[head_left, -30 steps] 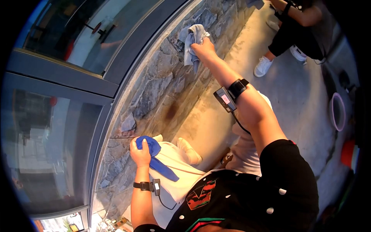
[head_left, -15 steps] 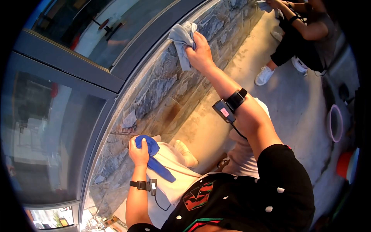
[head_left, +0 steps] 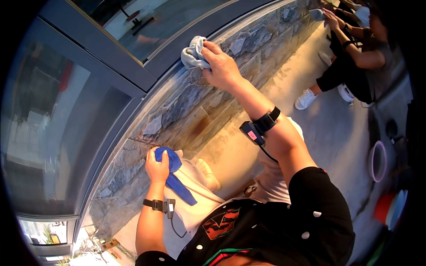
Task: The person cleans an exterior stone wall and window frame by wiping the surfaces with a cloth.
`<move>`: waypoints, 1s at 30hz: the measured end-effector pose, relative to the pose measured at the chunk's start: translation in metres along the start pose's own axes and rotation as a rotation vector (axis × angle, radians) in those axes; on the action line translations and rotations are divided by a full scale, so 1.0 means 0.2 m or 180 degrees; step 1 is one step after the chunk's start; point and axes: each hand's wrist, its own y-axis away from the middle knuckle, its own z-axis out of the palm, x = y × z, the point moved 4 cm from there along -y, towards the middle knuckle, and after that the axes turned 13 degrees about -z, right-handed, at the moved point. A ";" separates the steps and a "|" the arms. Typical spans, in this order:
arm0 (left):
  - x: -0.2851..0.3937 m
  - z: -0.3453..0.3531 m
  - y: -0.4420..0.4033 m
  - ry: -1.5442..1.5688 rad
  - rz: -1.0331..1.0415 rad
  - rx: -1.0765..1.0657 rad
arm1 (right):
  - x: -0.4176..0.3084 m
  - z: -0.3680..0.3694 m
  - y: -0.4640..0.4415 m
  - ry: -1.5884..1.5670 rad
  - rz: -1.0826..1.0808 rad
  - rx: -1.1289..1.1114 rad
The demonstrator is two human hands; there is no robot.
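My right hand (head_left: 222, 66) is closed on a bunched light grey cloth (head_left: 194, 54), which lies against the lower edge of the grey window frame (head_left: 175, 51), just above the stone wall. Lower in the view, my left hand (head_left: 157, 167) grips a blue cloth (head_left: 177, 188) beside my knee. One end of that cloth bulges between thumb and fingers, and a strip of it hangs down over my light trousers (head_left: 195, 213). Most of the left fingers are hidden behind the blue cloth.
A stone wall (head_left: 186, 111) runs diagonally beneath the glass panes (head_left: 53, 133). At the upper right another person (head_left: 359, 57) sits close to the wall with a grey cloth in hand. A pink-rimmed basin (head_left: 378, 162) and an orange container (head_left: 385, 208) stand on the right.
My right hand has moved down and left, bringing the grey cloth, formerly hanging loose, bunched onto the frame's edge. My left hand still holds the blue cloth. The view has shifted slightly.
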 end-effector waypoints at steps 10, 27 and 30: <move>0.01 -0.04 0.02 0.0119 -0.0021 0.0033 | 0.15 -0.03 -0.17 -0.0154 0.0966 0.0942; 0.07 -0.01 0.04 -0.0060 -0.0038 0.0082 | -0.28 0.03 -0.20 -0.2050 0.0471 0.0512; 0.06 -0.01 0.04 -0.0059 -0.0045 0.0058 | -0.13 -0.09 -0.20 -0.0411 0.0662 0.1172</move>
